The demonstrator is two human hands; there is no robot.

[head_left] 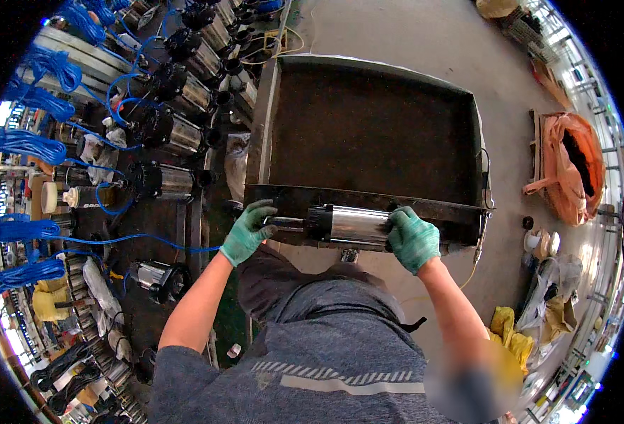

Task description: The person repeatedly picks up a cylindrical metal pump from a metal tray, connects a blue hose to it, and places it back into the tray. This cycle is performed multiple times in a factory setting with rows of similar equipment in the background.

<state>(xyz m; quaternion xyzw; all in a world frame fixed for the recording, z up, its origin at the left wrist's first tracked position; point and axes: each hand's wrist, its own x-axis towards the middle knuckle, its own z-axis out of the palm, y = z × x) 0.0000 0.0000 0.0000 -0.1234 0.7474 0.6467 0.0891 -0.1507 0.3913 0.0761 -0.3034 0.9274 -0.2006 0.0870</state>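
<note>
A pump motor with a shiny metal cylinder and black end parts lies level across the front ledge of a dark rectangular tank. From its left end sticks a thin metal shaft. My left hand, in a green glove, has its fingers curled round the tip of that shaft. At the opposite end my right hand, gloved alike, grips the motor's black end, which its fingers partly hide. Whether the ledge bears the motor's weight I cannot tell.
Beyond the ledge opens the tank. Several similar motors stand in a row on my left, with blue cable coils beside them. Another motor lies near my left forearm. An orange sack and yellow bags are on the right.
</note>
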